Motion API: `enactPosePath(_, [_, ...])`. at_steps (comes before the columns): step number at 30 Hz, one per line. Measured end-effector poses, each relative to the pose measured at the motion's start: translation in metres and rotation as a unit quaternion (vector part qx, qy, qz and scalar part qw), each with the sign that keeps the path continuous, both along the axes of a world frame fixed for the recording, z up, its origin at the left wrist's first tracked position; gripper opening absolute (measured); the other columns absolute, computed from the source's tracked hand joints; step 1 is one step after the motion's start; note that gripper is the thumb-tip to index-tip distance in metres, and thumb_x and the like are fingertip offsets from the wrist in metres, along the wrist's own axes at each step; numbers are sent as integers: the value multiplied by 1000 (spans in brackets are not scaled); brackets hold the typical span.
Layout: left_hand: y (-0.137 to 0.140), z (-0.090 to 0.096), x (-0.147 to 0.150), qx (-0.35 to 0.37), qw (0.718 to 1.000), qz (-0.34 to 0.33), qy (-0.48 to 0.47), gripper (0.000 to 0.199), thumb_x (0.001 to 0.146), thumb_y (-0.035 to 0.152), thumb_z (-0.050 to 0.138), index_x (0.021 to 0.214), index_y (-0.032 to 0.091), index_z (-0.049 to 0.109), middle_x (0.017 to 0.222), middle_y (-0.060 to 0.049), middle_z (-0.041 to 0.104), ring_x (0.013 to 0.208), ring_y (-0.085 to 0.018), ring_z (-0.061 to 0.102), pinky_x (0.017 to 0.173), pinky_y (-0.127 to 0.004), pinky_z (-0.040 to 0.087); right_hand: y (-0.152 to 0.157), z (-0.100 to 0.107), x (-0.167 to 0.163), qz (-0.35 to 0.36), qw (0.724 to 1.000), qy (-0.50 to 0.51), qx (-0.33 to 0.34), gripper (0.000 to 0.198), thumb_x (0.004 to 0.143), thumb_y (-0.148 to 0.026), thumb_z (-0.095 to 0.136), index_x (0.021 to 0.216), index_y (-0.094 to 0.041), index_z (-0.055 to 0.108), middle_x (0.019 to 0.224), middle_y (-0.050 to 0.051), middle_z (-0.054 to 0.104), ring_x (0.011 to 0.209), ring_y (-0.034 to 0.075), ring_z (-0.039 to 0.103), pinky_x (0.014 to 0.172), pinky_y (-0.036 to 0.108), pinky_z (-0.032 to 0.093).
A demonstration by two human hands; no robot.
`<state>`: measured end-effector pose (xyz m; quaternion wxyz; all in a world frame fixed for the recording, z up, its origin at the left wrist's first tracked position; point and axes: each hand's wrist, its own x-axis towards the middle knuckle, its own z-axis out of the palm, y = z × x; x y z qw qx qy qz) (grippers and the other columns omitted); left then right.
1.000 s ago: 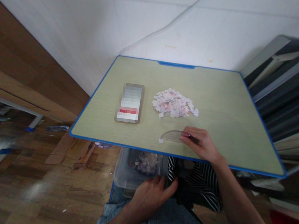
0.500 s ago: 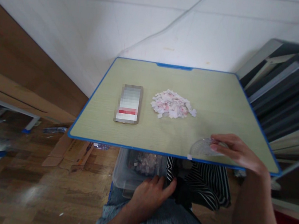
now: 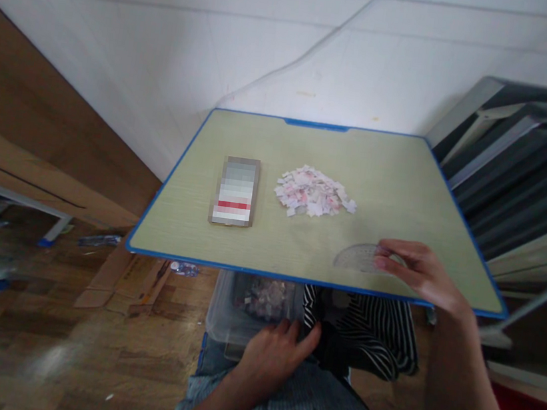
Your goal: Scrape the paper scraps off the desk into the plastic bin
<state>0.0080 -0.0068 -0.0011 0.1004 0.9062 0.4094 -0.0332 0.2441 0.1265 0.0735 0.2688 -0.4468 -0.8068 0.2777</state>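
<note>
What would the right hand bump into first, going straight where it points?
Past the protractor it holds, the right hand would probably meet the pile of paper scraps, though it might pass just in front; depth is unclear.

Right hand (image 3: 404, 266) stands over the front of the worktop (image 3: 397, 181), thumb and fingers pinched. Left hand (image 3: 269, 358) lies below the worktop's front edge, back upward, thumb apart from fingers.

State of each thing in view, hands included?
Right hand: pinching the protractor's right end
Left hand: lowered, fingers by the striped cloth; grip unclear
Protractor: held, flat side toward the person; table contact unclear
Paper scraps: loose heap on the table
Rectangular object: lying flat, top pixelated
Plastic tub: small pieces inside
Striped cloth: bunched
</note>
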Motion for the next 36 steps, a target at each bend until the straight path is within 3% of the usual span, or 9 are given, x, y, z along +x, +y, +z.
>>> enactPosePath(6, [-1, -2, 0, 11, 1000, 5, -17, 43, 86, 17, 42, 128, 19, 31, 86, -6, 57, 71, -18, 57, 52, -26, 46, 1, -17, -68, 23, 1000, 1, 7, 31, 83, -25, 48, 54, -15, 51, 57, 0, 46, 55, 10, 46, 52, 22, 36])
enactPosePath(10, [-2, -2, 1, 21, 999, 9, -23, 42, 87, 19, 42, 127, 20, 32, 87, -6, 57, 71, -18, 57, 52, -26, 46, -9, -20, -89, 147, 989, -11, -9, 23, 83, -23, 49, 62, -14, 56, 64, 2, 52, 60, 10, 49, 57, 22, 38])
enactPosePath(12, [-2, -3, 1, 20, 999, 11, -22, 41, 87, 20, 43, 127, 20, 32, 87, -6, 58, 72, -18, 57, 52, -25, 46, -14, -19, -89, 174, 985, -10, -9, 22, 83, -23, 49, 66, -14, 58, 66, 2, 54, 63, 10, 50, 60, 23, 39])
enactPosePath(17, [-1, -2, 0, 15, 999, 4, -31, 41, 87, 21, 43, 126, 20, 32, 87, -6, 58, 71, -19, 58, 52, -26, 47, -13, -15, -80, 117, 993, 0, -3, 24, 84, -24, 47, 64, -14, 55, 64, 2, 52, 59, 10, 48, 55, 21, 38])
enactPosePath(21, [-1, -2, 1, 14, 999, 6, -38, 43, 86, 21, 44, 127, 19, 31, 86, -5, 58, 70, -19, 58, 52, -26, 47, 4, -13, -70, 68, 996, -24, 48, 20, 86, -24, 44, 70, -15, 52, 66, 2, 51, 61, 11, 48, 56, 22, 37])
enactPosePath(27, [-1, -1, 0, 23, 999, 8, -33, 43, 86, 19, 44, 127, 20, 32, 84, -5, 58, 69, -19, 57, 51, -26, 47, 39, -24, -70, -98, 983, 16, 157, 19, 84, -24, 44, 66, -18, 45, 58, -1, 44, 51, 10, 40, 50, 23, 32])
enactPosePath(30, [-2, 1, 0, 25, 999, 5, -32, 43, 86, 19, 43, 127, 20, 31, 85, -5, 58, 69, -19, 57, 50, -26, 47, 42, -30, -74, -91, 977, 11, 190, 18, 85, -23, 44, 67, -18, 44, 60, -1, 44, 54, 10, 40, 52, 23, 32])
enactPosePath(36, [-2, -1, 0, 26, 999, 2, -34, 42, 86, 20, 44, 127, 19, 32, 83, -5, 58, 68, -19, 57, 50, -27, 47, 35, -32, -75, -19, 986, -15, 165, 22, 84, -20, 45, 62, -18, 41, 56, -2, 40, 52, 9, 40, 51, 22, 31])
